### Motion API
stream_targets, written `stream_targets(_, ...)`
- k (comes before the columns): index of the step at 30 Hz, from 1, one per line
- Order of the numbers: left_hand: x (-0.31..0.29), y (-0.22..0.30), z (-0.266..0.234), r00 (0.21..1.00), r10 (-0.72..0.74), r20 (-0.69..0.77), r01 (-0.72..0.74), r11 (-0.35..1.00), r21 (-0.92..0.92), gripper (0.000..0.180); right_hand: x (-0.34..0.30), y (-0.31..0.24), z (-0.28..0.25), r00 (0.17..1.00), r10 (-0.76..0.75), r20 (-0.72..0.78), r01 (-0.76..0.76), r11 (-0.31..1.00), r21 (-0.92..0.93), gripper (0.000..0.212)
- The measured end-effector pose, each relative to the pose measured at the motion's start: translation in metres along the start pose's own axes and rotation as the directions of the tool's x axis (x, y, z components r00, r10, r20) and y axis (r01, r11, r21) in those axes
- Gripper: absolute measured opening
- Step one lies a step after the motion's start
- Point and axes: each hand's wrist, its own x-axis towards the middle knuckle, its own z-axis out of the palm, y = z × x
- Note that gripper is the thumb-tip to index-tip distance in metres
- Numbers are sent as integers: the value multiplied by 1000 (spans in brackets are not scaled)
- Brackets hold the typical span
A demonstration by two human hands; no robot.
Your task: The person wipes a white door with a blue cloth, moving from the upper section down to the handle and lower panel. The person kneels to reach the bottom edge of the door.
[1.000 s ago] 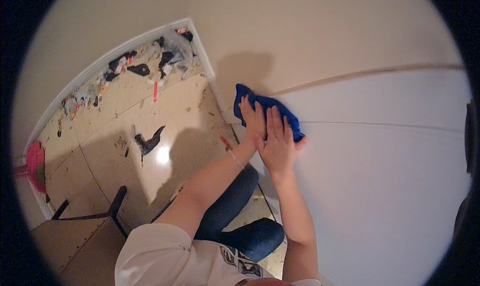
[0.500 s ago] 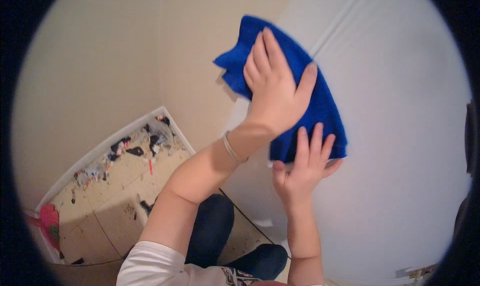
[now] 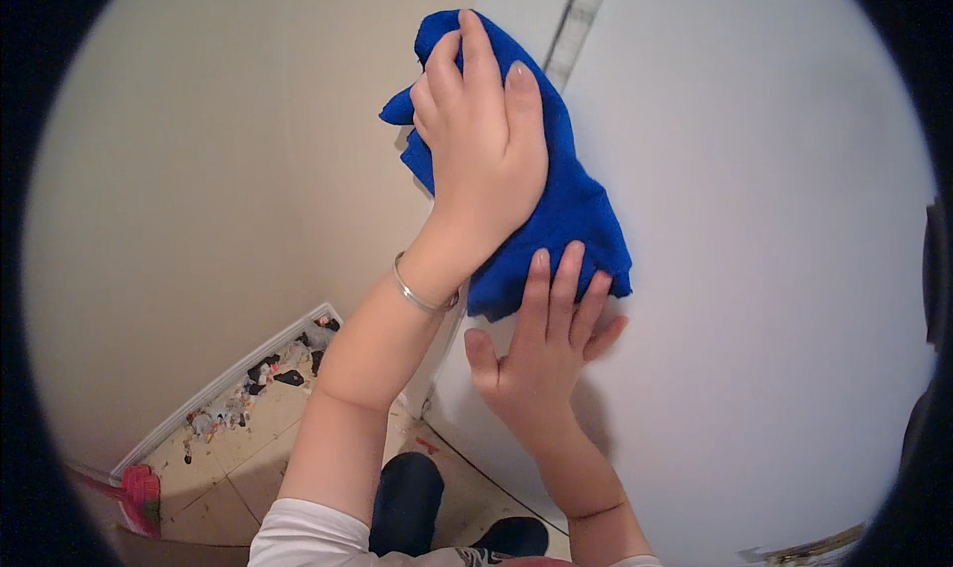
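A blue cloth [image 3: 556, 195] lies against a large smooth white panel [image 3: 740, 269], with its crumpled left edge sticking out past the panel's side. My left hand [image 3: 483, 155], with a silver bangle at the wrist, lies on the upper part of the cloth. Its fingers are stretched upward over the fabric and its thumb is apart. Lower down, my right hand [image 3: 541, 354] is spread open. Its longer fingertips rest at the cloth's bottom edge, while the thumb lies off the cloth to the left.
Above the cloth, a grimy grey strip [image 3: 579, 26] runs in a gap in the panel. A beige wall [image 3: 189, 219] stands to the left. Litter [image 3: 253, 378] lies on the tiled floor along the white skirting board [image 3: 213, 403], and a pink brush [image 3: 141, 496] is at lower left.
Both hands and the cloth have shifted left in the view, the left hand slightly upward. The cloth is more rumpled on its right side. The gap above it looks wider, with the grey strip showing.
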Motion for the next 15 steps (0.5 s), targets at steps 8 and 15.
stream_targets(8, -68, 1, -31, 948, -182, 262, 186, 983, 12, 68, -9, 14, -16, 953, -117, 279, 84, 988, 128, 69)
stream_targets(15, -21, 11, -39, 893, -230, 387, 279, 957, -75, 72, 14, 15, -70, 890, -194, 412, -20, 887, 462, 61)
